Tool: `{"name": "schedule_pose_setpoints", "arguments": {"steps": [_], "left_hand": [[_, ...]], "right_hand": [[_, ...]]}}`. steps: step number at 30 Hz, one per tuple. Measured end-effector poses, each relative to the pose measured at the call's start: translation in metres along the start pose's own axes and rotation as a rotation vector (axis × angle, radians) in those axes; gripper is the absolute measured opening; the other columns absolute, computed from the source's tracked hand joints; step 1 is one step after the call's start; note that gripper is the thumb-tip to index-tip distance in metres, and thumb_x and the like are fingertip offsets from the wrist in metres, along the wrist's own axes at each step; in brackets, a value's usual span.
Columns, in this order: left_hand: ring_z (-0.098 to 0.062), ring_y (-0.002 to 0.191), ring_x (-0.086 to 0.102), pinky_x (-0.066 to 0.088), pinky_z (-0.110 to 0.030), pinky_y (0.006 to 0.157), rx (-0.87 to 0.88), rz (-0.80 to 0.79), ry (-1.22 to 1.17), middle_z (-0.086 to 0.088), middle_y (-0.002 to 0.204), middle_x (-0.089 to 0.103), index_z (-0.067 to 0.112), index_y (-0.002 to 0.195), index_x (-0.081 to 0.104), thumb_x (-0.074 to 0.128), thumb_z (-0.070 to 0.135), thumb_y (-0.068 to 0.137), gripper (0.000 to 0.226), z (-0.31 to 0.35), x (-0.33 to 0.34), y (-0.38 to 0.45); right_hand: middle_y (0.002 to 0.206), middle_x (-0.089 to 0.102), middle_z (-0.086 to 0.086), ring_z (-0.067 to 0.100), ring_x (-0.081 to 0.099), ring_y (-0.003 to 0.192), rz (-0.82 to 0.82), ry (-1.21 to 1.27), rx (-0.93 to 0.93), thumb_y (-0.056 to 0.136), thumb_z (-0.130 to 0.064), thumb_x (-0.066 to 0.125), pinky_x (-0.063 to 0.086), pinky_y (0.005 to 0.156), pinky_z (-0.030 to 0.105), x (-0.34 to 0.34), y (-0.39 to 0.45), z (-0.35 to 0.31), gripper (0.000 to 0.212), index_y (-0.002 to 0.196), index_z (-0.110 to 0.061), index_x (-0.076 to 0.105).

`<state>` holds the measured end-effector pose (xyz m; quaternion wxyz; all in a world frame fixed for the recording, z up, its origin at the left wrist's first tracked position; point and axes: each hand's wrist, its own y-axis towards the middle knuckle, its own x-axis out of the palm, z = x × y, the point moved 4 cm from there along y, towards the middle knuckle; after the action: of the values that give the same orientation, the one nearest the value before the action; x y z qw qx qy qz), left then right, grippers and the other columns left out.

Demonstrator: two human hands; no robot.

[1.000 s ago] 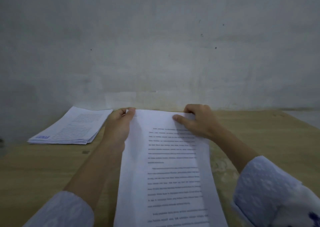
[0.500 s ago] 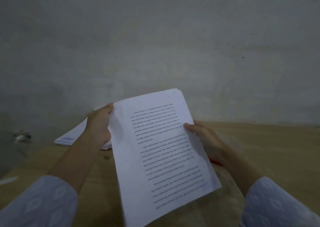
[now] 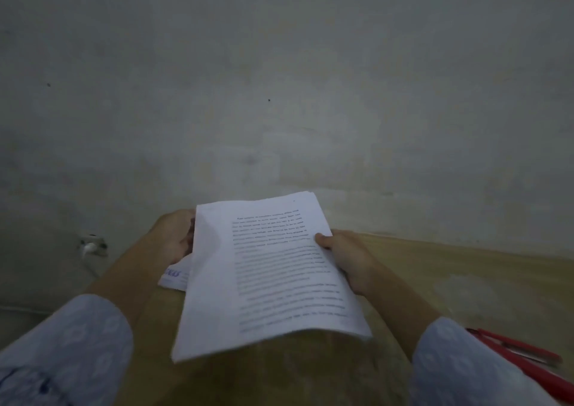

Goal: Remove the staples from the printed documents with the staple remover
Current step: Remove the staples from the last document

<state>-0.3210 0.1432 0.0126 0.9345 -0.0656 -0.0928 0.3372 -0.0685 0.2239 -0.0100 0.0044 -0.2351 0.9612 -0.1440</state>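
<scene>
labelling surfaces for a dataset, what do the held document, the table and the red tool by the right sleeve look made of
Held document: thin white matte paper, several sheets; printed text, edges stepped at the top corner, lower edge sagging.
Table: pale wood or wood-look laminate, dull finish; tan tone with faint grain, too dim to settle which.
Red tool: probably smooth plastic; uniform red with slight sheen, though blurred.

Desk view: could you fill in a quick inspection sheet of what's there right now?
Surface: wooden table, against a wall.
Job's things: printed document held up off the table; red tool lying at right, possibly the staple remover.
Clutter: paper stack behind the document, mostly hidden.
Hands: left hand grips the document's left edge; right hand grips its right edge.
Cables: white cord at a wall socket, left.
Surroundings: bare grey wall, dim light.
</scene>
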Motion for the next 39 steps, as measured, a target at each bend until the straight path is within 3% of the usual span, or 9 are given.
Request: {"name": "schedule_pose_setpoints", "arguments": {"steps": [4,7,10,13,18,24,26,30,39], "left_hand": [[-0.022,0.056,0.058,0.049,-0.026,0.051,-0.035,-0.067,0.222,-0.013,0.068,0.064,-0.005,0.085,0.062,0.05,0.003,0.088,0.015,-0.002,-0.019,0.023],[-0.032,0.079,0.059,0.047,-0.035,0.065,-0.16,-0.129,0.375,-0.021,0.094,0.066,-0.008,0.103,0.062,0.055,0.014,0.088,0.027,-0.01,-0.034,0.044],[-0.034,0.081,0.059,0.052,-0.028,0.052,-0.207,-0.102,0.525,-0.022,0.098,0.065,-0.009,0.104,0.06,0.059,0.014,0.088,0.029,-0.015,-0.049,0.06],[-0.037,0.088,0.058,0.049,-0.033,0.06,-0.142,-0.042,0.695,-0.024,0.107,0.062,-0.01,0.107,0.059,0.067,0.012,0.082,0.034,-0.021,-0.058,0.081],[-0.03,0.088,0.055,0.043,-0.033,0.073,0.043,0.027,0.761,-0.019,0.109,0.06,-0.005,0.109,0.062,0.066,0.011,0.084,0.03,-0.033,-0.052,0.096],[-0.028,0.092,0.055,0.038,-0.031,0.076,0.209,0.039,0.95,-0.018,0.114,0.061,-0.003,0.112,0.062,0.065,0.012,0.084,0.032,-0.042,-0.049,0.101],[-0.03,0.1,0.056,0.037,-0.029,0.078,0.296,0.053,1.082,-0.016,0.116,0.061,-0.001,0.111,0.062,0.065,0.016,0.084,0.032,-0.044,-0.049,0.102],[-0.03,0.103,0.055,0.036,-0.029,0.081,0.394,0.043,1.243,-0.015,0.114,0.061,0.002,0.114,0.059,0.059,0.019,0.088,0.032,-0.053,-0.049,0.103],[-0.032,0.111,0.052,0.041,-0.041,0.095,0.375,0.127,1.378,-0.017,0.123,0.056,0.006,0.124,0.055,0.053,0.029,0.091,0.04,-0.063,-0.057,0.108]], "right_hand": [[0.083,0.059,0.008,0.024,0.058,0.081,0.043,0.042,0.032,0.099,-0.013,0.037,0.048,0.083,0.038,0.029,0.052,0.003,0.02,0.091,-0.005,0.053],[0.097,0.061,0.011,0.026,0.059,0.093,0.089,0.056,0.052,0.097,-0.016,0.037,0.049,0.085,0.036,0.051,0.095,0.016,0.022,0.095,-0.005,0.056],[0.111,0.064,0.013,0.029,0.062,0.094,0.112,0.033,0.036,0.084,-0.024,0.042,0.052,0.088,0.044,0.061,0.138,0.037,0.033,0.105,-0.005,0.06],[0.113,0.059,0.009,0.024,0.057,0.094,0.172,0.01,0.044,0.094,-0.024,0.041,0.049,0.08,0.035,0.075,0.136,0.036,0.032,0.115,-0.003,0.053],[0.136,0.048,0.014,0.03,0.05,0.119,0.229,-0.159,-0.024,0.098,-0.032,0.039,0.044,0.098,0.037,0.074,0.139,0.028,0.049,0.137,-0.001,0.038],[0.09,0.062,0.002,0.016,0.058,0.078,0.213,-0.613,-0.252,0.085,-0.013,0.052,0.041,0.052,0.017,0.067,0.131,0.025,0.021,0.101,-0.003,0.062],[0.096,0.063,0.004,0.018,0.059,0.084,0.209,-0.756,-0.28,0.085,-0.017,0.057,0.037,0.048,0.015,0.069,0.131,0.027,0.025,0.106,-0.005,0.062],[0.117,0.061,0.008,0.023,0.06,0.103,0.241,-0.926,-0.278,0.086,-0.032,0.06,0.041,0.067,0.023,0.072,0.131,0.029,0.041,0.118,-0.007,0.056],[0.12,0.057,0.011,0.024,0.057,0.107,0.294,-1.074,-0.277,0.09,-0.044,0.053,0.044,0.078,0.028,0.075,0.121,0.032,0.048,0.117,-0.005,0.049]]}}
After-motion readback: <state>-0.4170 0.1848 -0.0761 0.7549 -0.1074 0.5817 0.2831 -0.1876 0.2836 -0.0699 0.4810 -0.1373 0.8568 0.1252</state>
